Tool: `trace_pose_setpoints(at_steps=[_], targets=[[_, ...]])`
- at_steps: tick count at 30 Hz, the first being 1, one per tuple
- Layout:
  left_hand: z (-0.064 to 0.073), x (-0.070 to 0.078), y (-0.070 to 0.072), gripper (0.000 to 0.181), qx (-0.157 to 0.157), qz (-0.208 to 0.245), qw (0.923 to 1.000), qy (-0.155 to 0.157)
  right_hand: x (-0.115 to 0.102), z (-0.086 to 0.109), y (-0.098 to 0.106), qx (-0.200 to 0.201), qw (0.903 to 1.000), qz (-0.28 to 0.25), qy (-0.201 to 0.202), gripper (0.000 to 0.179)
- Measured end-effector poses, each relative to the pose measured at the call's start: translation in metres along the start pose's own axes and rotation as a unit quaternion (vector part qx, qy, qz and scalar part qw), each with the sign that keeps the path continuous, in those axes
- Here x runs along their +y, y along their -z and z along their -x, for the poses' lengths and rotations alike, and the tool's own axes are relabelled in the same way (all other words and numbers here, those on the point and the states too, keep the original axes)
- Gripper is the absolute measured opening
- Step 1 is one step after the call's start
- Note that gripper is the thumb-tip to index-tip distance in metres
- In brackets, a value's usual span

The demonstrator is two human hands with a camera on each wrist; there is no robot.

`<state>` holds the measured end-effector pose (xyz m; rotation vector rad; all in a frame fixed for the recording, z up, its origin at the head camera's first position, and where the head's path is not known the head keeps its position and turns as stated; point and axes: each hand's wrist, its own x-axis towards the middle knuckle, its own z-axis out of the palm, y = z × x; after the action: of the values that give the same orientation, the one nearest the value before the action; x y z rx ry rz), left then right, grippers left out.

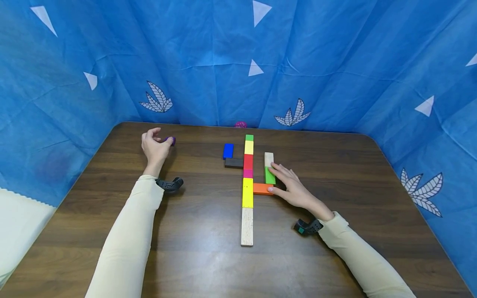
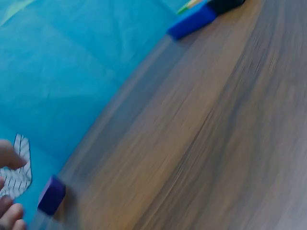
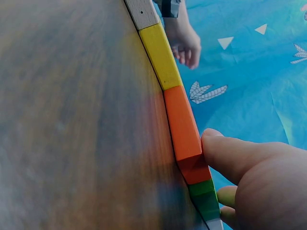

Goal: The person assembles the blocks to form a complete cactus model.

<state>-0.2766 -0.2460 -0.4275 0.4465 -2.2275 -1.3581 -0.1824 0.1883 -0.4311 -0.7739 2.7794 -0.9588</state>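
Note:
My left hand (image 1: 154, 149) is at the far left of the table, its thumb beside a small purple block (image 2: 52, 195). In the left wrist view the fingers (image 2: 10, 216) are spread around a gap, with the block just outside them. My right hand (image 1: 292, 188) lies with fingers extended. Its thumb touches the end of the orange block (image 1: 262, 189), and its fingertips reach the green block (image 1: 270, 175) and a pale wooden block (image 1: 268, 159). The orange block abuts a yellow block (image 1: 247, 193) in a long straight row.
Several blocks form the row, from a green one (image 1: 249, 137) at the back to a plain wooden one (image 1: 247, 227) at the front. A black block (image 1: 233, 163) meets its left side, with a blue block (image 1: 228, 151) behind. A blue curtain (image 1: 216, 62) surrounds the table's far edges.

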Motion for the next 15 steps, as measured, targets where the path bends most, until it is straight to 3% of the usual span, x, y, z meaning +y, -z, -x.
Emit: trace_pose_setpoints(at_steps=[6,15], targets=[[-0.009,-0.013,0.016,0.065,-0.119,-0.078,0.9895,0.023,0.001,0.0,0.0,-0.005,1.0,-0.001,-0.006,0.068],[-0.022,-0.015,0.025,0.07,-0.223,-0.108,0.9687,0.014,0.0,-0.001,0.0,-0.003,1.0,0.002,-0.005,0.068]])
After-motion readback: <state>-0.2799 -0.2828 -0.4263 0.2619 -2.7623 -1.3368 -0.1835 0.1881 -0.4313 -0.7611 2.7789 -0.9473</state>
